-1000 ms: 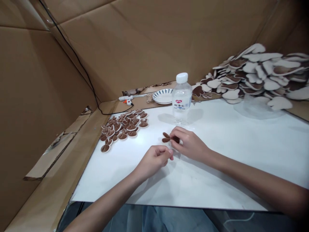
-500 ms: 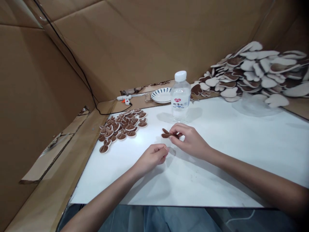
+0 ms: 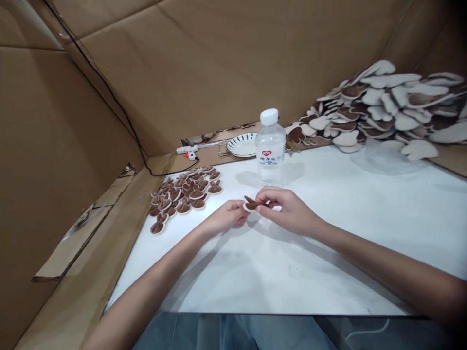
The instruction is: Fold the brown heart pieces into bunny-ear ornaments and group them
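Observation:
My right hand [image 3: 288,211] pinches a small brown ear-shaped fabric piece [image 3: 250,202] just above the white table [image 3: 328,253]. My left hand [image 3: 226,218] meets it from the left, fingertips touching the same piece at its lower edge. Both hands sit near the table's middle, a short way in front of the water bottle [image 3: 270,147]. To the left lies a cluster of several small brown-and-white ear pieces [image 3: 182,194].
A big heap of larger white and brown ear shapes [image 3: 383,109] fills the back right corner. Behind the bottle stand a striped plate [image 3: 242,145] and a glue gun [image 3: 189,150] with a black cord. Cardboard walls enclose the table; clear plastic [image 3: 386,160] lies at right.
My left hand has moved up and right from the table to join my right hand on the brown piece. The right hand has stayed nearly in place.

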